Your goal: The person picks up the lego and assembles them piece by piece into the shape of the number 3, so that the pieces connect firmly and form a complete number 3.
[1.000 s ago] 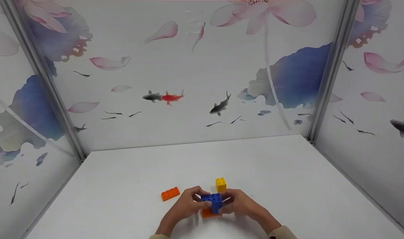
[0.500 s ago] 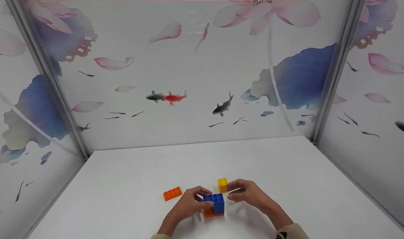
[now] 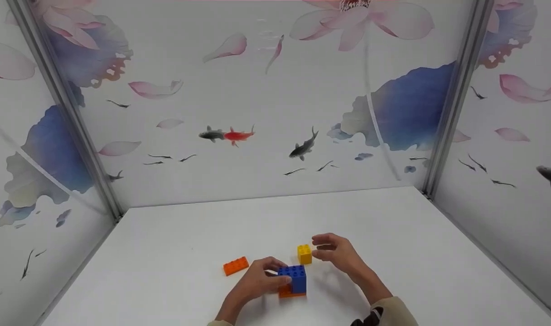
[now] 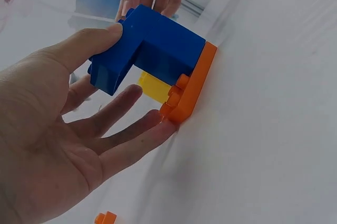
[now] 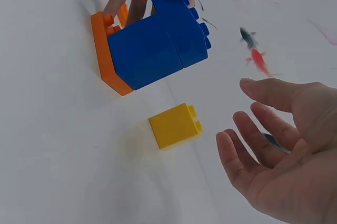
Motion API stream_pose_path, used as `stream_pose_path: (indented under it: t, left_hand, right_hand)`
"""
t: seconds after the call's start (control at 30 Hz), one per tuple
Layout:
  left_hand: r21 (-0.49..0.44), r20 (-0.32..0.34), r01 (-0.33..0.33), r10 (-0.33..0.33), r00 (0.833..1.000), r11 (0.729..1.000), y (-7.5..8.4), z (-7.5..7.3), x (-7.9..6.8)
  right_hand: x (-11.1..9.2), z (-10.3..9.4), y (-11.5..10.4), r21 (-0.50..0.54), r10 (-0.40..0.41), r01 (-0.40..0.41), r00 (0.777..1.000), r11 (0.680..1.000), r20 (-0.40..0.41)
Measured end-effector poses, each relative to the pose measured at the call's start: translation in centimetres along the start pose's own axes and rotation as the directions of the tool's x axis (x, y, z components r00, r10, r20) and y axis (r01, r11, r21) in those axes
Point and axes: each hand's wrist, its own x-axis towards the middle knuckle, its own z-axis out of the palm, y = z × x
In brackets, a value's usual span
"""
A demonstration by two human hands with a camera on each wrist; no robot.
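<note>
A stack of toy building bricks stands on the table: an orange brick [image 4: 197,84] at the bottom, a blue block [image 5: 142,50] on it, and a longer blue brick [image 3: 293,270] on top, overhanging on the left. My left hand [image 3: 260,278] holds that overhanging top brick, thumb on the near side and index finger behind; the other fingers reach below it toward the orange brick. Just behind the stack a yellow brick [image 3: 304,254] stands upright, studs up. Right beside it, my right hand [image 3: 341,253] has relaxed, spread fingers and holds nothing.
Another orange brick [image 3: 235,266] lies flat on the white table [image 3: 176,244], left of my left hand. White panels [image 3: 257,172] printed with fish and lotus flowers enclose the table at the back and both sides.
My right hand has let go of the blue bricks and moved right and away from me, to beside the yellow brick. The left hand has stayed on the stack.
</note>
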Motion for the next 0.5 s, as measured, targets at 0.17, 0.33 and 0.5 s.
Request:
stream_pose_path:
  t: [0.17,0.33,0.5]
  left_hand:
    - [0.007,-0.001,0.011,-0.011,1.000,1.000,0.0,0.0,0.1]
    - [0.014,0.001,0.008,-0.008,1.000,1.000,0.0,-0.1,0.1]
    - [0.026,0.004,0.005,-0.005,1.000,1.000,-0.4,-0.2,0.0]
  right_hand:
    - [1.0,-0.3,0.5,0.006,-0.025,0.025,1.000,1.000,-0.011]
    - [1.8,-0.6,1.2,0.011,0.004,-0.004,1.000,1.000,0.026]
    - [2.2,-0.1,2.0,0.004,0.081,-0.082,0.993,0.997,0.090]
